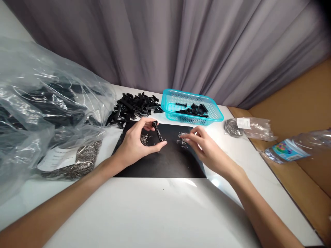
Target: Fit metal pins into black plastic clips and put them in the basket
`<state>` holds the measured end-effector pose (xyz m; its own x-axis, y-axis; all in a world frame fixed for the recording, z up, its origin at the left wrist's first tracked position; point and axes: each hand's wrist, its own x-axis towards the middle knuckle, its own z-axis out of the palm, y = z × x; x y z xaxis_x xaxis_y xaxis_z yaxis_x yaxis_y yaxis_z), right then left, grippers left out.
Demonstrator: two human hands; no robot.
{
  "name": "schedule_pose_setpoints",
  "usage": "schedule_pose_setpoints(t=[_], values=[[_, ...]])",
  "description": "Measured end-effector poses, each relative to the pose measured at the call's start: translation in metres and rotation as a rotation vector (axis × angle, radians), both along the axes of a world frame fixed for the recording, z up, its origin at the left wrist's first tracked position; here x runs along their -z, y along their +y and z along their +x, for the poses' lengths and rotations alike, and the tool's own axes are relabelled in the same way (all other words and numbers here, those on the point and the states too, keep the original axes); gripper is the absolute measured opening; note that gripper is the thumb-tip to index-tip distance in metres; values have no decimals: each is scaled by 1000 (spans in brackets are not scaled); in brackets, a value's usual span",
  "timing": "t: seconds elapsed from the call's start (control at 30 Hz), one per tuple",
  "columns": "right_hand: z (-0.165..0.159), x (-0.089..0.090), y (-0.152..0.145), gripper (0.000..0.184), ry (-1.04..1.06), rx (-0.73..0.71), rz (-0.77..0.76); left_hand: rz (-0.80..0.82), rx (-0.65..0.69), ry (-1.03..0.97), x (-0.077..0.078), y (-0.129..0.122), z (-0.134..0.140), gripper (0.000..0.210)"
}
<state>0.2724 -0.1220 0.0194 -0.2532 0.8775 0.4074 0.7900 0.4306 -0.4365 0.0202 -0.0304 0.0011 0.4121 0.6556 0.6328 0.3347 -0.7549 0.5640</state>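
My left hand [136, 141] holds a slim black plastic part [157, 131] between thumb and fingers, tilted above the black mat [160, 165]. A small heap of tiny metal pieces [144, 139] lies partly hidden behind this hand. My right hand [203, 144] is at a second small pile of tiny metal pieces [184, 142] on the mat's right side. Its thumb and index fingertips are pinched close together there. Whatever sits between them is too small to make out.
Behind the mat lies a heap of black plastic parts [137, 106], beside a blue basket [218, 115] holding similar parts. Clear plastic bags [77, 69] crowd the left, one with metal pieces [88, 155]. At right are a smaller bag [234, 127] and a plastic bottle [289, 150].
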Motion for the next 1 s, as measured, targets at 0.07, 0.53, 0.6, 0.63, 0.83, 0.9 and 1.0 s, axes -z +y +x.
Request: schedule_pose_setpoints(t=[0.07,0.53,0.6,0.63,0.83,0.9,1.0], values=[[0,8,0,34,-131,-26,-15,6,-20,13,0,0,0,57],[2,21,12,20,-176,7,57,33,-32,85,5,2,0,60],[5,18,13,18,-117,20,44,38,-29,93,4,2,0,60],[7,16,13,16,-78,29,31,37,-27,96,4,1,0,61],[12,9,13,12,195,84,-151,32,-16,124,2,-1,0,59],[14,7,13,11,233,95,-211,43,-8,127,1,-2,0,60],[17,1,11,12,219,66,-277,53,2,129,1,-3,1,61]])
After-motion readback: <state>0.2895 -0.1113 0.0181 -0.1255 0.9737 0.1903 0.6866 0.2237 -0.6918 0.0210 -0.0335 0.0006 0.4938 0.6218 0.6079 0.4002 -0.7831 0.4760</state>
